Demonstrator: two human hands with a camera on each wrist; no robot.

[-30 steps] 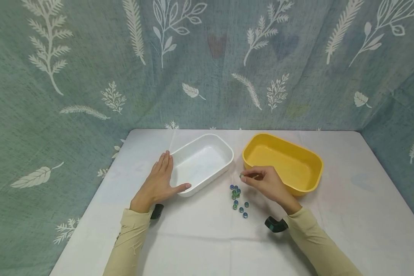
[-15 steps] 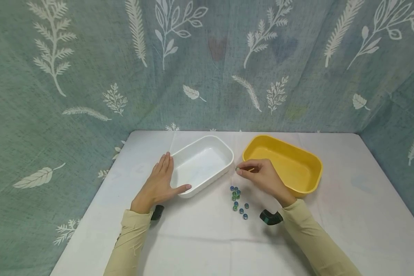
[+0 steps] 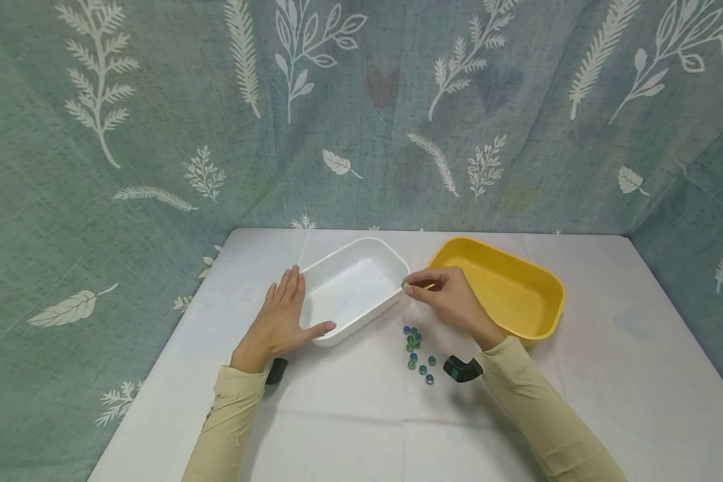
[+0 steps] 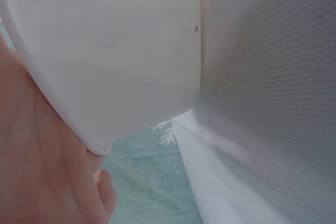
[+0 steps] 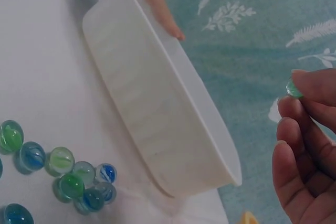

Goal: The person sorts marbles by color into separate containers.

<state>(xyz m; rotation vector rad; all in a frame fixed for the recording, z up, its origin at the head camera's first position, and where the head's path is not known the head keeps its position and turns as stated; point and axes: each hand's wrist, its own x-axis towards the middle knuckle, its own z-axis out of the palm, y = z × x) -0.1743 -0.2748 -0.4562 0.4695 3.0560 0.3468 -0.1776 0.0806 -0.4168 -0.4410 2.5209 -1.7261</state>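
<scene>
The left hand lies along the left end of the white container, fingers straight and thumb resting on the near rim; the left wrist view shows the palm against its rim. Between thumb and fingertips the right hand pinches a green marble close to the container's right rim. In the right wrist view that marble is held clear of the white container. Several blue and green glass marbles lie loose on the table between the two forearms.
Behind the right hand stands a yellow container, with no marbles visible inside. A white cloth covers the table, and a patterned green curtain hangs behind it. Dark devices show at both wrists.
The right hand has moved left and away from the body with the pinched marble, from beside the yellow container to the white container's rim. The left hand has stayed in place.
</scene>
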